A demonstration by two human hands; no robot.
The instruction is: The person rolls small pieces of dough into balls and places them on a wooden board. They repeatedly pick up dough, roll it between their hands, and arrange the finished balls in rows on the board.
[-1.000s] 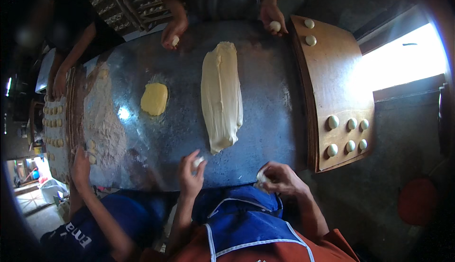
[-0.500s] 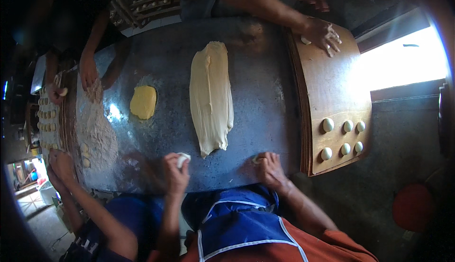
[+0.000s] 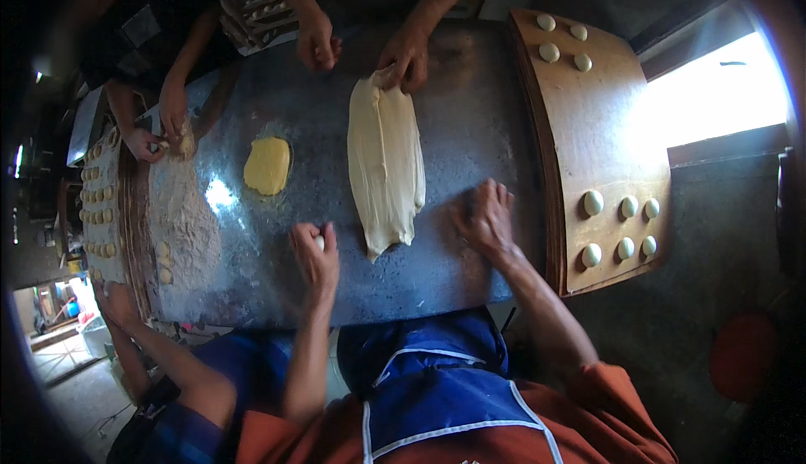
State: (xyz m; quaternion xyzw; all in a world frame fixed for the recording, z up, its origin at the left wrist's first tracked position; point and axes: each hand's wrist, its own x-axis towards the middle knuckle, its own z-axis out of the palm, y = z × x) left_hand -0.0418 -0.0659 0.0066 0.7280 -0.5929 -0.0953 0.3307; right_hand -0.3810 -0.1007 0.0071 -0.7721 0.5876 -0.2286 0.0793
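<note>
My left hand (image 3: 315, 254) is closed on a small white dough piece (image 3: 320, 242) above the near part of the metal table (image 3: 277, 288). My right hand (image 3: 485, 216) is curled on the tabletop, right of a long slab of pale dough (image 3: 384, 162); whatever lies under its fingers is hidden. A yellow lump (image 3: 267, 166) of soft, buttery-looking material sits left of the slab. Across the table, another person's hand (image 3: 405, 61) grips the slab's far end.
Stacked wooden boards (image 3: 604, 136) at the right hold several dough balls. Left are spilled flour (image 3: 185, 229) and a tray (image 3: 105, 157) with rows of dough pieces. Co-workers' hands reach in at the far left (image 3: 172, 111) and near left (image 3: 122, 304). A red round object (image 3: 743, 355) is at lower right.
Both my hands have moved forward, the right one farther. The person opposite has put dough balls on the board's far end and moved a hand onto the slab.
</note>
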